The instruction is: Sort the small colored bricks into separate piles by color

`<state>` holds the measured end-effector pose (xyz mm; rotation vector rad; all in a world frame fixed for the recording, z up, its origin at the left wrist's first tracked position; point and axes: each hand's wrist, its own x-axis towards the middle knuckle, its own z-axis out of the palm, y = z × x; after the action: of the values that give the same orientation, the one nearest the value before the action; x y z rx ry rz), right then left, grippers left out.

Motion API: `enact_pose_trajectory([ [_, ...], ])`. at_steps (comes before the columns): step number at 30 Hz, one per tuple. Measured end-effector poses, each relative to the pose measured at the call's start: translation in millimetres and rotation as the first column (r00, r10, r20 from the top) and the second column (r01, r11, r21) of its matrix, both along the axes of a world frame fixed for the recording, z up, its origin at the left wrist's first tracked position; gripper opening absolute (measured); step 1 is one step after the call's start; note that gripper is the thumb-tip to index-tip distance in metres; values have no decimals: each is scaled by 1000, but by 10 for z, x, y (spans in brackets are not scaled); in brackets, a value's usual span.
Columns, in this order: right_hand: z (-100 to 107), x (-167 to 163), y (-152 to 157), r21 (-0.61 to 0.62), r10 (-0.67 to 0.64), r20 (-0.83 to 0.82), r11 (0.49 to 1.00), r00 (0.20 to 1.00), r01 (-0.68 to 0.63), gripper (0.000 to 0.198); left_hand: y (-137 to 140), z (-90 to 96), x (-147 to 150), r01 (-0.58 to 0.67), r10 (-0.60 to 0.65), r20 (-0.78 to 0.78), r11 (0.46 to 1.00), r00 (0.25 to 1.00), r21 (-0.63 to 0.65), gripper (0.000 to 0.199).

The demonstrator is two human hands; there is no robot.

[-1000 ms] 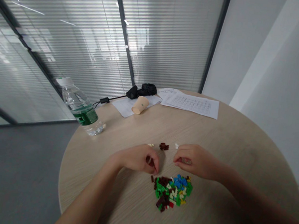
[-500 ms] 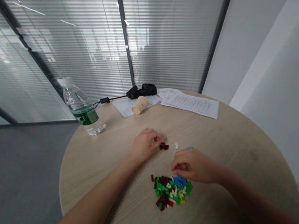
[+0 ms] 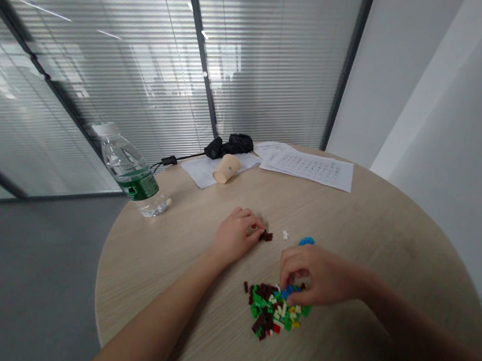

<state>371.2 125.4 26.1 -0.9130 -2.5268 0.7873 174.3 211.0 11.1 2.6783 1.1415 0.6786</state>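
A mixed pile of small toy building bricks [image 3: 266, 309] in brown, green, cream, yellow, red and blue lies on the round table [image 3: 155, 269]. Over its far right part, my right hand [image 3: 317, 275] reaches down with thumb and fingers apart around blue bricks [image 3: 287, 292]. My left hand [image 3: 237, 236] rests on the table with curled fingers, their tips pressed together at a small group of brown bricks [image 3: 267, 236]; whatever they pinch is hidden. White bricks [image 3: 286, 234] lie between the hands, and a separate blue group [image 3: 307, 241] sits just beyond my right hand.
On the left edge stands a water bottle [image 3: 135, 179] with a green label. A paper cup [image 3: 226, 169] lies on its side on a sheet, near a black bundle [image 3: 239, 144] with a cord. Printed papers [image 3: 308, 168] lie at the back.
My right hand has moved toward me onto the blue bricks in the pile, its fingers spreading. More of the far blue group now shows. My left hand has shifted slightly right.
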Motion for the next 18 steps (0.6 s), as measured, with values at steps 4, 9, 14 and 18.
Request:
enact_pose_trajectory([
  [4,-31,-13,2,18,-2,5,1000,1000,2,11,13,20,-16,3,-3,-34,1000,999,-3,17],
  [9,-34,-31,3,31,0,17,1000,1000,0,7,7,66,-29,-2,2,-33,1000,999,-11,19],
  [14,15,-14,22,20,-83,-29,996,996,83,10,38,162,-115,-13,15,69,1000,998,-28,15],
  [18,29,24,72,121,-331,-122,931,936,345,10,33,271,-189,-63,87,239,992,967,-108,15],
])
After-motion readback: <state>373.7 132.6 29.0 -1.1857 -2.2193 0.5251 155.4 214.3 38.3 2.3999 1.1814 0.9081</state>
